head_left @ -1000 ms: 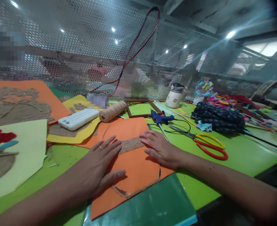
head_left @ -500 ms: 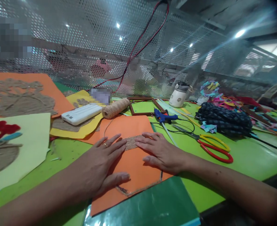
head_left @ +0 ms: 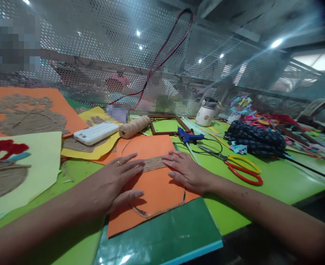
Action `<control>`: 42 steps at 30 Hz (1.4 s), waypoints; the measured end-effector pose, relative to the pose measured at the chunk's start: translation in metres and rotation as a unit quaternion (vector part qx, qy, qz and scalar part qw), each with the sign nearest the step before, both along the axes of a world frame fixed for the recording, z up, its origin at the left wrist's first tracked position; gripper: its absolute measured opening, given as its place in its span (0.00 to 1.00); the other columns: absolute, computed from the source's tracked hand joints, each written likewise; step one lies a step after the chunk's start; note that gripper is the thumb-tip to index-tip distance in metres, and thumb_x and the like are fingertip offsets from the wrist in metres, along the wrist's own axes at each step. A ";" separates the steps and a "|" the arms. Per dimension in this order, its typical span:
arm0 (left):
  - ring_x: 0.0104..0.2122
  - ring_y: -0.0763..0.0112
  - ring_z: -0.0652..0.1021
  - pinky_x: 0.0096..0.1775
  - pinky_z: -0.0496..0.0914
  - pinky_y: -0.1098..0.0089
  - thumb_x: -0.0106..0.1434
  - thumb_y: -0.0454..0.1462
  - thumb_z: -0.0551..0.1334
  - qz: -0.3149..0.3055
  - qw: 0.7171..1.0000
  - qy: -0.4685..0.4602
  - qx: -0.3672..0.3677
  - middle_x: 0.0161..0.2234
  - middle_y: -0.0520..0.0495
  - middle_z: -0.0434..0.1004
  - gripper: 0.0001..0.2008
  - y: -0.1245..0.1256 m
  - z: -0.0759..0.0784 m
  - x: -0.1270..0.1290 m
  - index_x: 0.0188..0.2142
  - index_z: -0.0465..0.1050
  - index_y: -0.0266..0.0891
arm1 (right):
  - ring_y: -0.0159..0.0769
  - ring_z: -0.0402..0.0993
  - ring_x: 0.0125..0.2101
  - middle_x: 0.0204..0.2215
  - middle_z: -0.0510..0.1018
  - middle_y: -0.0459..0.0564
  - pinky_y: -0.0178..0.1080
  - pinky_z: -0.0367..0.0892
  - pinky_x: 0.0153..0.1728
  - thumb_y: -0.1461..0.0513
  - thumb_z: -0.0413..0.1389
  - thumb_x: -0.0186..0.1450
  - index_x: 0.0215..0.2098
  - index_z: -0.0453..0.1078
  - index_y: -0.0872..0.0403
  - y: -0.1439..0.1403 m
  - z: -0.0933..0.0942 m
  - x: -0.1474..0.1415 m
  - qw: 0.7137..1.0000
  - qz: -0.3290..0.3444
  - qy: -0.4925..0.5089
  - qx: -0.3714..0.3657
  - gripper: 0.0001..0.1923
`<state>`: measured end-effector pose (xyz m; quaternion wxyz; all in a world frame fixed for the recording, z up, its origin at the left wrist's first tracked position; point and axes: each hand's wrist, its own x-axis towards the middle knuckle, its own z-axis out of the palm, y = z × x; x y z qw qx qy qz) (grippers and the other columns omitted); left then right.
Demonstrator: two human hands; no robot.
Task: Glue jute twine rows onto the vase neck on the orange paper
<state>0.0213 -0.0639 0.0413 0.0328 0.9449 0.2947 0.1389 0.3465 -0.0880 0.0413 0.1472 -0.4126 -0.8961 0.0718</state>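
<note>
A strip of brown twine rows [head_left: 154, 164] lies across the orange sheet [head_left: 151, 195]. My left hand [head_left: 120, 180] rests flat with spread fingers, its fingertips on the left end of the strip. At the strip's right end lie the fingertips of my right hand [head_left: 186, 171], also stretched out. Neither hand grips anything. Near the sheet's lower edge runs a thin curved length of twine [head_left: 162, 212]. Under the sheet is a shiny green folder [head_left: 168, 239]. A twine roll [head_left: 134, 127] lies just beyond the sheet, its loose strand trailing onto the paper.
Right of the sheet are a blue glue gun [head_left: 188, 136] and scissors [head_left: 245, 170] with red and yellow handles. A white power bank [head_left: 96, 133], twine pictures [head_left: 32, 121], a brown frame [head_left: 152, 127], a bottle [head_left: 205, 113] and dark cloth [head_left: 254, 138] surround the work.
My hands have slid slightly apart, so more of the twine strip shows between them. The view has shifted a little; the other things lie as before.
</note>
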 end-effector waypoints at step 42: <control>0.63 0.39 0.75 0.59 0.74 0.43 0.65 0.56 0.66 -0.046 0.997 0.063 0.025 0.59 0.45 0.82 0.22 0.008 0.015 -0.004 0.52 0.82 0.50 | 0.53 0.62 0.67 0.65 0.73 0.64 0.58 0.60 0.67 0.52 0.45 0.80 0.61 0.74 0.63 -0.007 0.004 0.021 0.998 0.003 -0.044 0.040 0.27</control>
